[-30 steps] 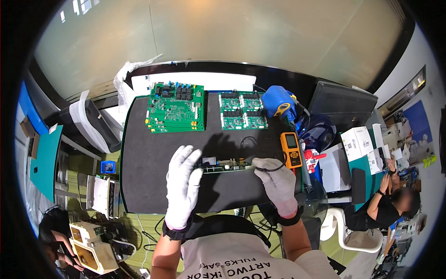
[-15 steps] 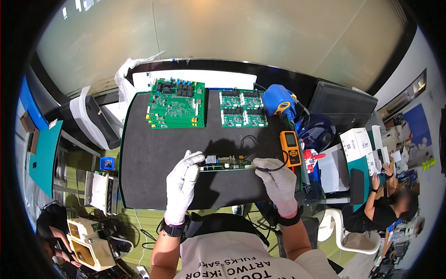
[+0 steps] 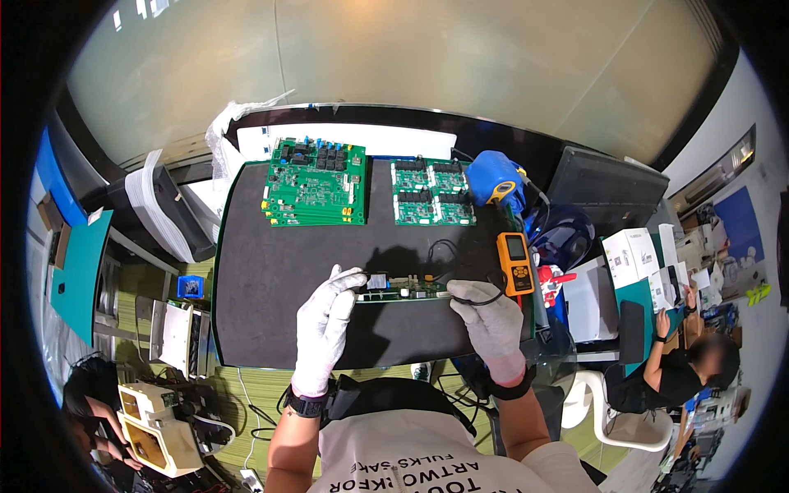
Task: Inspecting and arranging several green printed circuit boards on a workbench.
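Note:
Both of my hands wear whitish gloves and grip a green circuit board (image 3: pixel 403 291) by its two ends, above the dark mat. The board is seen nearly edge-on, with small components along its far side. My left hand (image 3: pixel 324 322) pinches the left end. At the right end, my right hand (image 3: pixel 491 322) has its fingers closed on the board, and a black cable (image 3: pixel 482 303) passes across them. This cable loops up toward an orange handheld meter (image 3: pixel 515 263) lying to the right.
Beyond my hands, a stack of large green boards (image 3: pixel 316 195) lies on the mat (image 3: pixel 263 287), beside a panel of smaller boards (image 3: pixel 434 197). A blue-and-yellow device (image 3: pixel 496 179) stands at the back right. A co-worker (image 3: pixel 670 370) is at a bench on the right.
Hands and board keep nearly the same place. The whole scene sits very slightly farther right in the picture, and the board's component side shows a little more.

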A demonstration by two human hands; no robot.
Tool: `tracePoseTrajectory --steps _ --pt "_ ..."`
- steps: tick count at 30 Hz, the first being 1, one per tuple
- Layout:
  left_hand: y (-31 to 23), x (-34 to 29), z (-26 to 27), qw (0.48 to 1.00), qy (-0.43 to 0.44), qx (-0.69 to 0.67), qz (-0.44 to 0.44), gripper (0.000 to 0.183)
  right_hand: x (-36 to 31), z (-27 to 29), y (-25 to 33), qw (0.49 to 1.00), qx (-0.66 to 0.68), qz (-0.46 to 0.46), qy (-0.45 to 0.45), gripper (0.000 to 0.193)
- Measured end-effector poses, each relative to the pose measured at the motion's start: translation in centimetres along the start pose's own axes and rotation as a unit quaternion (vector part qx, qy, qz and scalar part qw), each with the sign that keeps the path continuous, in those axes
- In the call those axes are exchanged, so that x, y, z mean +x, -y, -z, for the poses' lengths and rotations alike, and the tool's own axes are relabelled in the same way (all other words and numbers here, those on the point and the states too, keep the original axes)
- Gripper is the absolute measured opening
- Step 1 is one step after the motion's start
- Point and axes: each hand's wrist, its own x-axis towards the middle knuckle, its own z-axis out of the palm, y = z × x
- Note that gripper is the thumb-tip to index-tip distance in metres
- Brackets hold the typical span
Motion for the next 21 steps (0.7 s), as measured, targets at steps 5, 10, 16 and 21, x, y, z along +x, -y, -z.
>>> tracePoseTrajectory --steps 5,10,16,21 --pt "-0.05 0.04 -0.01 1.0 -0.001 -0.004 0.003 0.024 0.18 0.13 0.35 1.0 -0.019 -0.009 0.004 0.024" --pt "-0.13 0.11 0.02 1.0 0.0 0.0 -0.002 0.024 0.11 0.03 0.09 1.0 -0.027 -0.007 0.001 0.025" --pt "-0.15 0.17 -0.02 1.0 0.001 0.004 -0.001 0.024 0.2 0.09 0.09 0.999 -0.035 -0.002 0.0 0.026" --pt "-0.29 0.17 -0.08 1.0 -0.004 0.006 -0.001 0.023 0.11 -0.09 0.1 1.0 -0.008 -0.01 -0.006 0.025"
